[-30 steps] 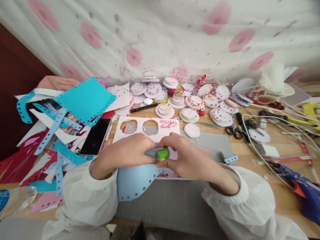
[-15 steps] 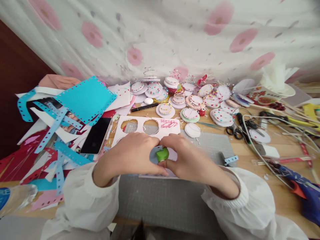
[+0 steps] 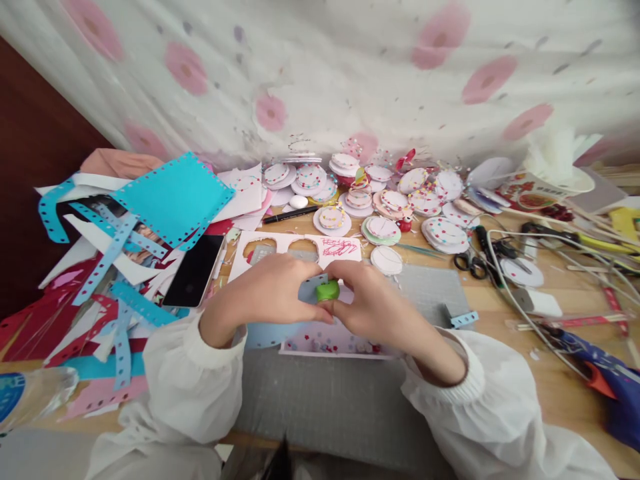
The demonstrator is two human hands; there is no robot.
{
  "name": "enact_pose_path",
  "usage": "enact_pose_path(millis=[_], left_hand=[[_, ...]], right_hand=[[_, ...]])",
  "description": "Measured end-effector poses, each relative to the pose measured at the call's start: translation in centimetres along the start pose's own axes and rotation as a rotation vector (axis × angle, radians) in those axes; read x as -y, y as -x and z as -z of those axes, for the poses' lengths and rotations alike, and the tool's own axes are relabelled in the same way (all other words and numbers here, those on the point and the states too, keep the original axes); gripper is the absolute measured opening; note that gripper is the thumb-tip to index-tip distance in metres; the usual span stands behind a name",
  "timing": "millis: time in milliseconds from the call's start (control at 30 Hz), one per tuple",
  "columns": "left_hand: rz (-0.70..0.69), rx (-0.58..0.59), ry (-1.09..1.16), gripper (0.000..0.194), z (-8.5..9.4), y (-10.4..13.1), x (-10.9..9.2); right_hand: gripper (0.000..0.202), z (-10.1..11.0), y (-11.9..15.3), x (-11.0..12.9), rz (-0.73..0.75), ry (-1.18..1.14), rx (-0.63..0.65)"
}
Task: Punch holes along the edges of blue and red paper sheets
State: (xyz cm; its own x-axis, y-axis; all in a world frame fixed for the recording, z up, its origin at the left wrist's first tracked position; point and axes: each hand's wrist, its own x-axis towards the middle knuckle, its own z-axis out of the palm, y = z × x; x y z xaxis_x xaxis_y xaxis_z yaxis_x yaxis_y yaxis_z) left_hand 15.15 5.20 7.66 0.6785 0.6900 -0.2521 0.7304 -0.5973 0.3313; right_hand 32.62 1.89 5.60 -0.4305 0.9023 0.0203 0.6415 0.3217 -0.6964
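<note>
A small green craft punch (image 3: pixel 327 291) is gripped in my right hand (image 3: pixel 375 303), with thumb and forefinger curled round its side. My left hand (image 3: pixel 275 290) faces it, fingers closed over light blue paper (image 3: pixel 270 335) that shows between the hands and below the left wrist. Under both hands lies a white card (image 3: pixel 345 249) with round cut-outs and red scribbles. Nearest me, a pale shallow tray (image 3: pixel 320 337) holds tiny coloured bits. My fingers hide how the paper sits in the punch.
Layered white paper discs (image 3: pixel 310 179) with coloured dots crowd the back. Blue punched strips (image 3: pixel 107 260), scraps and a phone (image 3: pixel 195 272) lie left. To the right are scissors (image 3: pixel 470 265), a cable, a charger (image 3: pixel 537 302) and a blue glue gun (image 3: pixel 595 373). A grey cutting mat (image 3: pixel 320 407) lies in front.
Both hands have lifted slightly away from me with the green punch, which has tilted. More of the light blue paper and the tray's near edge with coloured bits now shows.
</note>
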Motion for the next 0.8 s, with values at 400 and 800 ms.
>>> enact_pose_path(millis=[400, 800], left_hand=[[-0.096, 0.162, 0.112, 0.020, 0.2, 0.4, 0.6], [-0.080, 0.106, 0.169, 0.016, 0.4, 0.5, 0.5]], right_hand=[[0.028, 0.8, 1.3, -0.6, -0.002, 0.088, 0.206], [0.016, 1.0, 0.6, 0.4, -0.066, -0.043, 0.145]])
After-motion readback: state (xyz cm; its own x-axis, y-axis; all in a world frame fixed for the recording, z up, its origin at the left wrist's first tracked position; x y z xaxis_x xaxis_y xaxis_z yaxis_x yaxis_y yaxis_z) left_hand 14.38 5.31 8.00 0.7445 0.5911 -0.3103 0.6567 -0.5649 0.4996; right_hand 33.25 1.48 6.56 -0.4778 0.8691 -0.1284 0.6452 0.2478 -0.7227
